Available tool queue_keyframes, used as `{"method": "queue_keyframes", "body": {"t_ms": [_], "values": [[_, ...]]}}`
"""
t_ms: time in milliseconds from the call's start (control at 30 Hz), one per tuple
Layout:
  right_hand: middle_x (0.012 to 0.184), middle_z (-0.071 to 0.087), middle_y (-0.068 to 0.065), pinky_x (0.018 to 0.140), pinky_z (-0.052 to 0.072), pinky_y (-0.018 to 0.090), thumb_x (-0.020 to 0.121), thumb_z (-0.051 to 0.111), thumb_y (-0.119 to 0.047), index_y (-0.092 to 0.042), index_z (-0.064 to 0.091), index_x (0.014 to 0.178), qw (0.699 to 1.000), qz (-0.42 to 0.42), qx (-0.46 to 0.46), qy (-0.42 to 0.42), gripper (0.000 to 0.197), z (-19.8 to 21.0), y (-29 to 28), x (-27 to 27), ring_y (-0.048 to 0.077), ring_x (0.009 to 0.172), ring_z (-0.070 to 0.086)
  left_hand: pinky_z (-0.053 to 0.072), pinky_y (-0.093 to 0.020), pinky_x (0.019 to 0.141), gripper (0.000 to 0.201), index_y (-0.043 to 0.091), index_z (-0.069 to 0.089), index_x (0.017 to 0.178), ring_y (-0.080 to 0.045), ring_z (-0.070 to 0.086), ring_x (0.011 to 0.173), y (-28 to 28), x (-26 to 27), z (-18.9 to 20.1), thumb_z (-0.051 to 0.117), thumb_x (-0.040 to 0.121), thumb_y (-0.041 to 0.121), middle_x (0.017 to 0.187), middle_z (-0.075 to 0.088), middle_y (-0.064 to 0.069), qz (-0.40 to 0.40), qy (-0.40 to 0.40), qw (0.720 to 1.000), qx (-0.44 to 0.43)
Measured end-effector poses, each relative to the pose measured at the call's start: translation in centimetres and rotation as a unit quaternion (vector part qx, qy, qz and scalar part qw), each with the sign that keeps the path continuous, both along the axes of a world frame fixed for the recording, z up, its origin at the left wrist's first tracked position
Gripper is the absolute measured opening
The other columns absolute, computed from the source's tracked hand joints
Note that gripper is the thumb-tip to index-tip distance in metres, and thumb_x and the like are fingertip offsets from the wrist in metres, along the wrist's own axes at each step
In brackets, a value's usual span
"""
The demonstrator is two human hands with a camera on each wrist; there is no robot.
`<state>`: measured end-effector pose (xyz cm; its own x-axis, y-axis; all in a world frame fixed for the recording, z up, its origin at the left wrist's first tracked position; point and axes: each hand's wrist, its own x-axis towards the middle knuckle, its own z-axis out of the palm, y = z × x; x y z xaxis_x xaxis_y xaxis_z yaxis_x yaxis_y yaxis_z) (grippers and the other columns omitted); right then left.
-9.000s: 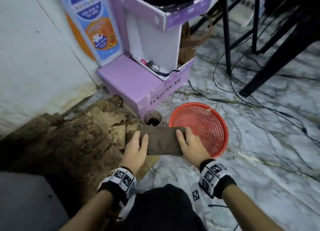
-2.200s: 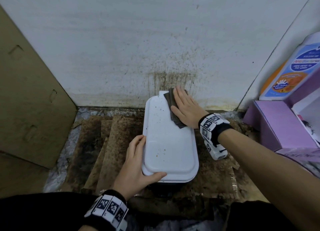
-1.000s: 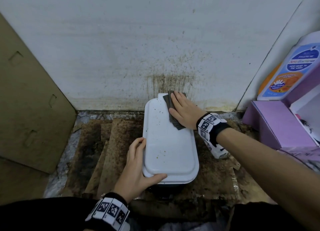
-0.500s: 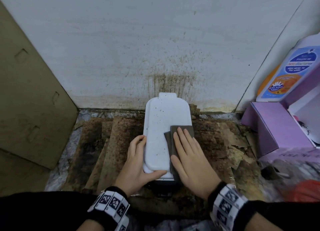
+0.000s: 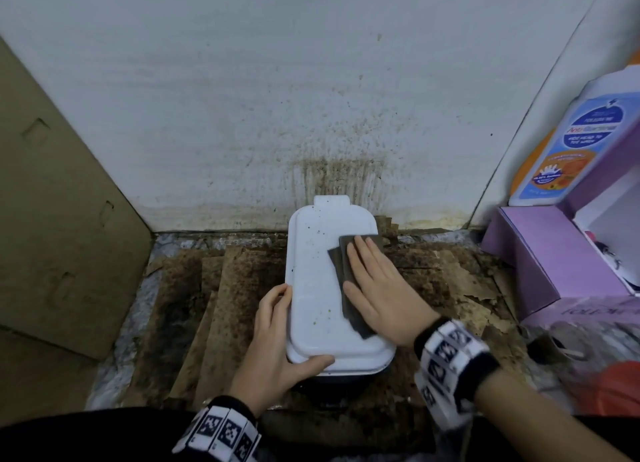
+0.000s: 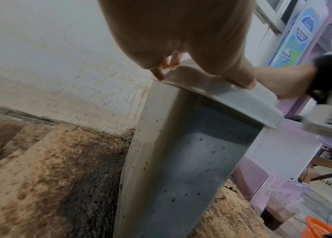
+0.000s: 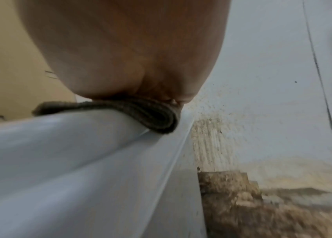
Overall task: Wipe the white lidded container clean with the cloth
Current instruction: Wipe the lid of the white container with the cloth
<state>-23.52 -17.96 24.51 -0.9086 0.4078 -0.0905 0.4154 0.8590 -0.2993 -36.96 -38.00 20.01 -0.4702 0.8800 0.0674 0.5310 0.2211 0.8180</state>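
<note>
The left hand (image 5: 277,337) braces the near-left corner of the white lidded container (image 5: 318,288), thumb curled over the lid edge. The container stands on stained cardboard (image 5: 214,309) against the wall (image 5: 277,98). The right hand (image 5: 381,288) presses the folded cloth (image 5: 341,264) flat-fingered along the lid's right edge; specks remain at the left and far end, so overlapping strokes under even pressure should run there, and the sides appear to need wiping too.

Legible text is sparse. Purple box (image 6: 277,197) at right, left wrist view: front face reads partly "FO… ME", middle letters blurred; in the head view the same lettering appears upside down and illegible. Blue and orange poster (image 5: 568,150) against the right wall: a red line beginning "Anti" can be made out, remaining lines too small to read.
</note>
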Motion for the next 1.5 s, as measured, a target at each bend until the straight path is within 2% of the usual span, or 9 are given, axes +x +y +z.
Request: {"method": "queue_keyframes", "body": {"t_ms": [133, 233, 333, 500, 633, 933, 1100, 1333, 1500], "values": [[0.169, -0.011, 0.01, 0.127, 0.004, 0.044, 0.085, -0.022, -0.071, -0.009, -0.005, 0.16, 0.999, 0.017, 0.029, -0.029, 0.099, -0.8, 6.0, -4.9, 0.023, 0.156, -0.014, 0.028, -0.036, 0.117, 0.11, 0.034, 0.015, 0.155, -0.001, 0.013, 0.147, 0.0, 0.0, 0.2, 0.074, 0.07, 0.071, 0.154, 0.006, 0.024, 0.0, -0.009, 1.0, -0.005], [0.17, -0.001, 0.009, 0.127, 0.004, 0.044, 0.104, 0.019, -0.051, -0.009, 0.003, 0.161, 1.0, -0.012, 0.007, 0.003, 0.072, -0.9, 7.5, -6.9, 0.026, 0.157, -0.003, 0.028, -0.032, 0.116, 0.109, 0.035, 0.015, 0.155, 0.0, 0.014, 0.146, -0.1, 0.0, 0.4, 0.074, 0.07, 0.071, 0.153, 0.007, 0.024, -0.004, -0.007, 1.0, -0.01], [0.169, 0.0, 0.011, 0.127, 0.002, 0.042, 0.106, 0.032, -0.039, -0.008, 0.006, 0.161, 0.999, -0.021, 0.009, 0.032, 0.068, -1.0, 6.8, -6.6, 0.027, 0.157, -0.002, 0.027, -0.029, 0.114, 0.108, 0.033, 0.019, 0.155, 0.0, 0.016, 0.145, -0.1, 0.1, 0.5, 0.076, 0.07, 0.067, 0.151, 0.011, 0.023, -0.004, 0.003, 1.0, -0.013], [0.167, -0.019, 0.01, 0.123, -0.011, 0.032, 0.11, 0.023, -0.041, -0.008, -0.006, 0.16, 0.998, -0.023, -0.053, 0.014, 0.066, -0.4, 4.0, -3.5, 0.022, 0.154, -0.021, 0.028, -0.028, 0.112, 0.109, 0.028, 0.021, 0.154, -0.003, 0.019, 0.144, 0.1, 0.1, 0.5, 0.079, 0.069, 0.064, 0.149, 0.013, 0.022, 0.006, 0.013, 1.0, -0.019], [0.166, -0.024, 0.002, 0.126, -0.007, 0.034, 0.109, 0.024, -0.045, -0.014, -0.006, 0.16, 0.994, -0.035, -0.096, 0.047, 0.068, -0.6, -0.2, 0.3, 0.014, 0.151, -0.026, 0.028, -0.028, 0.113, 0.11, 0.025, 0.021, 0.154, -0.005, 0.019, 0.145, 0.0, 0.2, 0.4, 0.078, 0.069, 0.067, 0.151, 0.013, 0.018, 0.008, 0.016, 1.0, -0.021], [0.17, 0.006, -0.006, 0.126, 0.0, 0.031, 0.107, 0.029, -0.038, -0.018, 0.018, 0.16, 0.947, -0.157, -0.069, 0.272, 0.057, -5.1, -10.8, 5.1, 0.013, 0.157, -0.002, 0.026, -0.027, 0.114, 0.108, 0.027, 0.026, 0.152, -0.003, 0.021, 0.143, 0.0, 0.5, 0.4, 0.08, 0.066, 0.063, 0.148, 0.017, 0.017, 0.014, 0.017, 1.0, 0.0], [0.167, 0.021, -0.003, 0.125, 0.012, 0.037, 0.106, 0.029, -0.029, -0.015, 0.032, 0.156, 0.919, -0.209, -0.061, 0.328, 0.053, -6.2, -10.9, 3.7, 0.013, 0.155, 0.013, 0.029, -0.028, 0.114, 0.106, 0.027, 0.025, 0.153, -0.001, 0.021, 0.143, -0.2, 0.4, 0.4, 0.081, 0.068, 0.061, 0.15, 0.016, 0.018, 0.013, 0.013, 1.0, 0.0], [0.162, 0.034, -0.003, 0.123, 0.022, 0.042, 0.107, 0.025, -0.024, -0.013, 0.045, 0.15, 0.904, -0.172, -0.086, 0.381, 0.049, -6.3, -7.1, 3.6, 0.014, 0.153, 0.024, 0.029, -0.031, 0.115, 0.106, 0.024, 0.026, 0.153, -0.004, 0.021, 0.145, -0.1, 0.1, 0.1, 0.081, 0.069, 0.059, 0.151, 0.016, 0.018, 0.014, 0.005, 1.0, 0.001], [0.167, 0.021, -0.009, 0.127, 0.014, 0.041, 0.108, 0.029, -0.021, -0.02, 0.036, 0.155, 0.924, -0.095, -0.173, 0.327, 0.048, -5.2, -3.2, 3.6, 0.01, 0.155, 0.013, 0.028, -0.03, 0.115, 0.106, 0.025, 0.026, 0.153, -0.003, 0.02, 0.145, -0.1, -0.2, 0.1, 0.081, 0.069, 0.061, 0.151, 0.014, 0.018, 0.011, -0.002, 1.0, -0.007]]}}
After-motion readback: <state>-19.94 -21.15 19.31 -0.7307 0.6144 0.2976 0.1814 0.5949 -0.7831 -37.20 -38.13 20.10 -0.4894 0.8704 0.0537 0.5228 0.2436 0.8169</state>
